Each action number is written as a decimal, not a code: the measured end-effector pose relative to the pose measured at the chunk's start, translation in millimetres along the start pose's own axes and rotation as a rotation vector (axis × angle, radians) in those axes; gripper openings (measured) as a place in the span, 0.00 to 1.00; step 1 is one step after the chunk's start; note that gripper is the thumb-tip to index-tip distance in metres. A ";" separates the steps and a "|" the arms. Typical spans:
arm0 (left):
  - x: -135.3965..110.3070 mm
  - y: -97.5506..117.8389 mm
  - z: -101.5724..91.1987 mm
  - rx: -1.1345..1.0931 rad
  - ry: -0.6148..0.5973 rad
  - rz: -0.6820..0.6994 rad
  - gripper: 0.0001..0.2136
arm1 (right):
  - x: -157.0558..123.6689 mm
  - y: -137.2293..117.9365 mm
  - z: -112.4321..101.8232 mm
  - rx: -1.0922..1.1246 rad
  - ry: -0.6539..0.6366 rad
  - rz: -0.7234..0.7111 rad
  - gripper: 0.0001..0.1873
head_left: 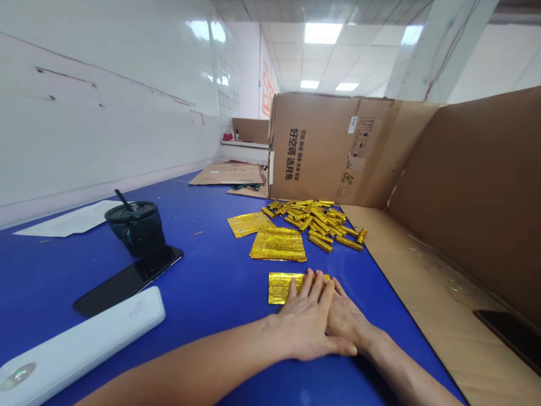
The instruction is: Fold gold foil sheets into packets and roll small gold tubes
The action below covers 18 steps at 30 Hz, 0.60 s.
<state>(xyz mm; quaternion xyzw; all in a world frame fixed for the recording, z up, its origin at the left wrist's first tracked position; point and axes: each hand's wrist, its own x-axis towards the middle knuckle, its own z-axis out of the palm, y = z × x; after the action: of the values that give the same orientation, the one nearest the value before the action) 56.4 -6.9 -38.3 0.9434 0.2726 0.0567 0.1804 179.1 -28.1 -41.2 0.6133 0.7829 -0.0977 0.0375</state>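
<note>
Blue table (203, 225) runs ahead under everything, with one large cardboard box (321, 146) lying on its side at the far end and a flat cardboard sheet (426, 282) along the right edge. On the left sit one sheet of paper (71, 220), one white power bank (80, 338), one black phone (127, 282) and one black lidded cup (135, 228) with a straw. Nearer the box lies a loose heap of gold foil sticks (315, 220), several dozen, too overlapped to count exactly. Three flat gold foil pieces (278, 244) lie outside the heap: two just beside it, and a third piece (279, 288) nearest the person, under the hands. So far, three pieces lie flat, while the heap remains much the larger share. Left hand (306, 321) and right hand (346, 318) lie overlapped, palms down. Their fingers (315, 287) are straight and close together, resting flat on the third piece and gripping nothing.
</note>
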 end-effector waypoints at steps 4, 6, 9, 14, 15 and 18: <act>-9.8 -20.3 0.2 0.012 -0.001 0.016 0.45 | 1.5 2.9 4.4 0.043 0.082 -0.025 0.34; -17.8 -33.6 -3.5 0.039 -0.037 0.018 0.42 | 0.8 3.4 5.0 0.068 0.103 -0.028 0.35; -28.2 -47.6 -8.7 0.090 -0.055 -0.007 0.39 | -1.6 3.6 3.3 0.107 0.106 -0.025 0.36; -33.9 -51.1 -11.2 0.117 -0.025 -0.021 0.37 | -6.2 13.1 2.4 0.235 0.165 -0.060 0.38; -33.7 -50.8 -11.1 0.115 -0.022 -0.019 0.38 | -6.9 16.2 3.0 0.266 0.188 -0.064 0.36; -32.5 -51.0 -10.5 0.101 -0.020 -0.017 0.38 | -7.7 23.8 5.4 0.315 0.256 -0.076 0.22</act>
<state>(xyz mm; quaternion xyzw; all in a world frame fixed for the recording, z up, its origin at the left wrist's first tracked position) 1.6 19.1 -47.7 0.9495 0.2811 0.0318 0.1356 203.7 -31.1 -47.7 0.5890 0.7789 -0.1416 -0.1627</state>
